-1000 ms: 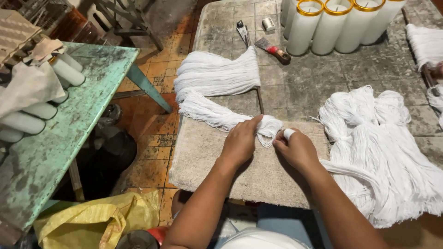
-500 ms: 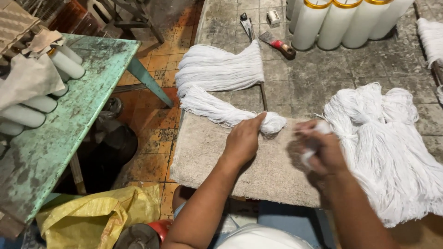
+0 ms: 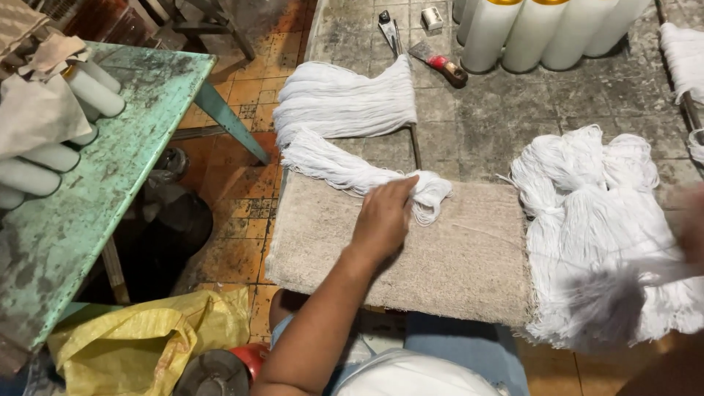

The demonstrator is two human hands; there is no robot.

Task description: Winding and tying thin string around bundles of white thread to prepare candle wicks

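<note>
Grey tiled floor w/ a coarse beige woven mat (image 3: 455,264) laid across the person's lap; left hand (image 3: 383,218) lies on the mat, fingers together & pressed flat on the looped end of a long white yarn bundle (image 3: 352,170) that runs off the mat's upper-left corner toward a wider white yarn skein (image 3: 341,103). Right hand (image 3: 691,224) is a blur at the mat's right side over a big heap of loose white yarn (image 3: 601,227), finger state can't tell. Left of the mat: worn green table (image 3: 110,198); beyond it, white cylindrical spools (image 3: 528,33) & a red-handled scraper (image 3: 440,62).
</note>
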